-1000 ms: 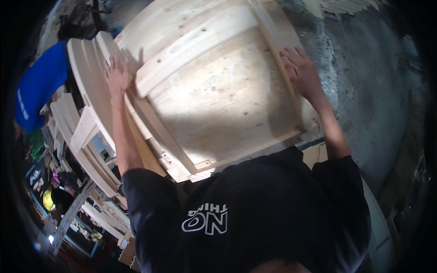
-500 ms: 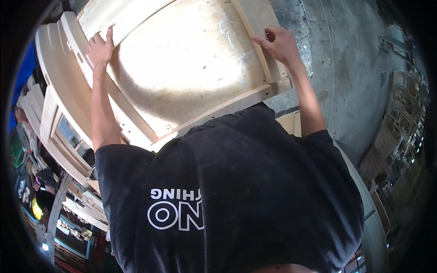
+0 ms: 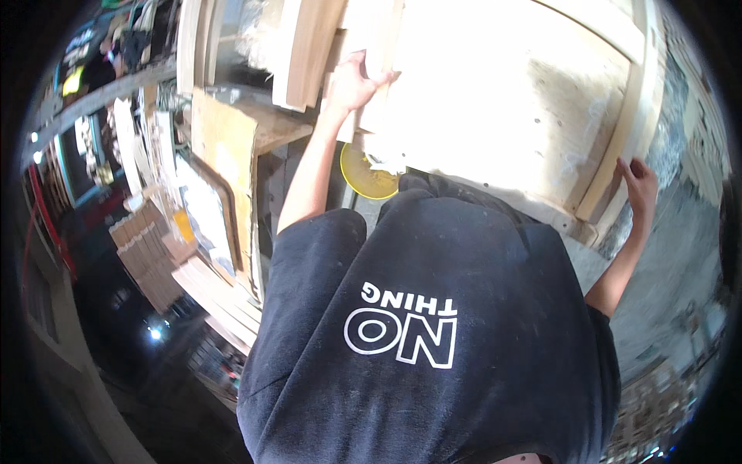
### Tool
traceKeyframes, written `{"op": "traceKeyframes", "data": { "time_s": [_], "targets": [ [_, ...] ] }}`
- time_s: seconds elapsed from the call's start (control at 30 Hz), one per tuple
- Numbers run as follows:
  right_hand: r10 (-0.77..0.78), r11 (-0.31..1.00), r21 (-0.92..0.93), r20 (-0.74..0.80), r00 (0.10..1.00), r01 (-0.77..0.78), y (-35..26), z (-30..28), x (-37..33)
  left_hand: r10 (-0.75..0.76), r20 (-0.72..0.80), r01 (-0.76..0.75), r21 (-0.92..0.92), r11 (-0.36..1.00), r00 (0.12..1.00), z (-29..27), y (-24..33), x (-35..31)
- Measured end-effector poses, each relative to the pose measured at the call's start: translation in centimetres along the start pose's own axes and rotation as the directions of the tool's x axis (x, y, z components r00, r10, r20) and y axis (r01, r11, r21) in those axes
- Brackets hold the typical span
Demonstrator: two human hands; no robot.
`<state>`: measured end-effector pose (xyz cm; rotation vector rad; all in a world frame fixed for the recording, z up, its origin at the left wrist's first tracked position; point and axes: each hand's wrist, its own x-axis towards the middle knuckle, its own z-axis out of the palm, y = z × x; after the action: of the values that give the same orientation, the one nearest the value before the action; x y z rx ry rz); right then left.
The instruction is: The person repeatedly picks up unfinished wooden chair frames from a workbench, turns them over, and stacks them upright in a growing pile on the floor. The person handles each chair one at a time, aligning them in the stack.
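A large pale wooden panel [image 3: 479, 100] with a raised wooden frame lies in front of me, its surface partly washed out by bright light. My left hand [image 3: 357, 85] rests at the panel's left side by a light wood strip [image 3: 377, 39], with thumb and forefinger spread apart. On the far side, my right hand [image 3: 640, 184] is at the outer edge of the right frame rail [image 3: 630, 127]. Its thumb lies against the rail and its other fingers curl down beside it, partly hidden.
A yellow round basin [image 3: 367, 176] sits below the panel's left corner. Curved wooden parts [image 3: 305, 54] stand left of my hand. Farther left are a plywood sheet [image 3: 226, 135] and stacked timber [image 3: 147, 251]. Clear plastic wrap [image 3: 674, 116] hangs along the right side.
My view has swung leftward, so the panel now appears farther right. The basin and timber stacks have come into sight. Both hands remain beside the wooden frame, the right one lower in the picture.
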<state>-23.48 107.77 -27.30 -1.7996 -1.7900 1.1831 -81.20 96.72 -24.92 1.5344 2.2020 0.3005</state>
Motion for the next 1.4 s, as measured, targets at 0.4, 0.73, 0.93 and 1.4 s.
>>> {"op": "traceKeyframes", "data": {
  "time_s": [0.4, 0.73, 0.93, 1.4],
  "targets": [
    [0.174, 0.972, -0.192, 0.199, 0.964, -0.136, -4.8, -0.9, 1.0, -0.473, -0.370, 0.279, -0.469, 0.838, 0.799, 5.8, -0.2, -6.7],
    [0.229, 0.972, 0.085, -0.129, 0.965, -0.219, -8.0, -1.8, 14.1, -0.500, -0.342, 0.181, -0.653, 0.735, 0.795, 4.8, -0.3, -6.2],
    [0.045, 0.963, -0.237, -0.320, 0.946, -0.126, -12.7, -0.3, 23.0, -0.447, -0.346, 0.159, -0.616, 0.771, 0.825, 5.2, -1.2, -5.8],
    [-0.295, 0.845, -0.437, 0.101, 0.950, 0.309, -22.9, 13.2, 26.3, -0.447, -0.306, 0.160, -0.649, 0.744, 0.841, 4.9, -0.9, -5.5]
  ]
}}
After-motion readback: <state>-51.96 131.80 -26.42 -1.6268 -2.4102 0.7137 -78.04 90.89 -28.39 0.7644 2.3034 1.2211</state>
